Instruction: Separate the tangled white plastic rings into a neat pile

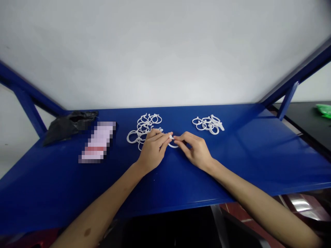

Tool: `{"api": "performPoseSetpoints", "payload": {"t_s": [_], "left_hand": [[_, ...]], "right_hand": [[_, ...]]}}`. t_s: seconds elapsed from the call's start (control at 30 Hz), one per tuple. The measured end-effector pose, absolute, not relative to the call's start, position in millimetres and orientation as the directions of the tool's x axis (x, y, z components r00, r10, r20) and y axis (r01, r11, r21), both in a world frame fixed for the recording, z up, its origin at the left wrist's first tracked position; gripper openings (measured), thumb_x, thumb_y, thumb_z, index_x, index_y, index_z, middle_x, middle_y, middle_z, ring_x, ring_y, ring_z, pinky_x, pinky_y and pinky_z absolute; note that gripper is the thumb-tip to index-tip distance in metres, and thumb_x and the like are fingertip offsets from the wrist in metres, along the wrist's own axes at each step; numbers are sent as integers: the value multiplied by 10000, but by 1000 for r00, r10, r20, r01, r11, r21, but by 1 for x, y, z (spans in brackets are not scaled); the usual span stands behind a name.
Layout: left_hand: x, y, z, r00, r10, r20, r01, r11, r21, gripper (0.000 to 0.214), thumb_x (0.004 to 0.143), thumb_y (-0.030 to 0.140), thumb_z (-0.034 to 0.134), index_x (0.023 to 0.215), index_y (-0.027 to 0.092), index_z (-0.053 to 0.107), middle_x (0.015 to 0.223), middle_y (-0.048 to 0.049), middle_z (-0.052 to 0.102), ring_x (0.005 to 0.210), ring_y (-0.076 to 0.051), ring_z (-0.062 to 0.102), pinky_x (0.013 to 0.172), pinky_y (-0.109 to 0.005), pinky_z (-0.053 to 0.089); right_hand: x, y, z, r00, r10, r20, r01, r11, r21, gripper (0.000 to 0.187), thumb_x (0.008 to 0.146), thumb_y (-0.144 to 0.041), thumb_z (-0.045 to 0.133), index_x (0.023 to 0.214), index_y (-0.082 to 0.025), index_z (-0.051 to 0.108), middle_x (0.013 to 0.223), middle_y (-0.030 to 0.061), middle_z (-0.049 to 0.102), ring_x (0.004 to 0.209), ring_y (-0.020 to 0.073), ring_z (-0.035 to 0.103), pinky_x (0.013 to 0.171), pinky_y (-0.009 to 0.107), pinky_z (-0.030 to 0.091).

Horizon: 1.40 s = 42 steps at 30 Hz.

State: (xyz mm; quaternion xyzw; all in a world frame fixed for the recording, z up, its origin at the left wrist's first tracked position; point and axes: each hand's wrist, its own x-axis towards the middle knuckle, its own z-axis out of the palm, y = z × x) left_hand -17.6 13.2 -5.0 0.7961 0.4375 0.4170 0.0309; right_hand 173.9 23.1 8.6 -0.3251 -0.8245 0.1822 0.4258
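Between my two hands is a white plastic curtain ring (173, 146), its lower curve showing below my fingers. My left hand (154, 148) pinches its small white end with thumb and fingertips. From the other side, my right hand (194, 148) grips the ring by its fingertips, which nearly meet the left ones. Much of the ring is hidden by the fingers. Just behind and left of my left hand lies a loose pile of similar white rings (132, 136), several with gaps and knobbed ends. Farther right, beyond my right hand, sits a smaller group of white rings (213, 130) that look closed.
The blue table (181, 186) backs onto a pale wall (165, 55). On its left side lie a crumpled black plastic bag (60, 129) and a blurred-out pinkish flat item (99, 141). Blue frame bars rise at both sides. A green packet (324, 110) rests on a dark surface at far right.
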Motion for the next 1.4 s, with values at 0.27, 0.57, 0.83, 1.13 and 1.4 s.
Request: {"api": "performPoseSetpoints", "payload": {"t_s": [0.27,0.57,0.83,1.13,1.4], "left_hand": [[-21,16,-9,365,785,500,863,-486,134,235,909,407,665,1001,203,736,1064,-93,670,1003,-290,530,844,-447,448],[-24,15,-11,418,786,456,835,-531,148,136,954,222,577,893,213,697,1014,-67,665,978,-270,512,827,-424,388],[-23,15,-11,436,777,454,799,-566,202,152,959,220,558,889,214,692,980,-66,679,972,-264,522,844,-427,390],[-24,16,-12,431,739,518,771,-600,215,134,956,210,567,887,222,681,954,-47,701,951,-254,538,837,-424,387],[-16,7,0,337,575,746,794,-600,103,114,947,236,625,842,227,670,823,-15,702,852,-211,561,801,-391,387]], "right_hand": [[245,106,30,-93,892,442,878,283,-386,251,919,-323,573,1004,-197,774,936,98,720,793,207,662,747,346,514],[288,180,22,-194,979,66,932,205,-300,174,870,-243,641,948,-181,783,949,67,779,861,200,694,734,284,474],[284,171,19,-237,968,81,927,251,-279,186,873,-257,636,953,-180,786,955,69,778,865,187,685,744,274,465],[264,144,33,-209,923,323,893,315,-321,192,913,-270,601,915,-150,750,933,97,763,864,206,648,941,399,450],[177,38,4,-378,909,175,444,344,-827,292,970,-472,553,990,-201,661,812,8,722,704,143,652,663,268,502]]}}
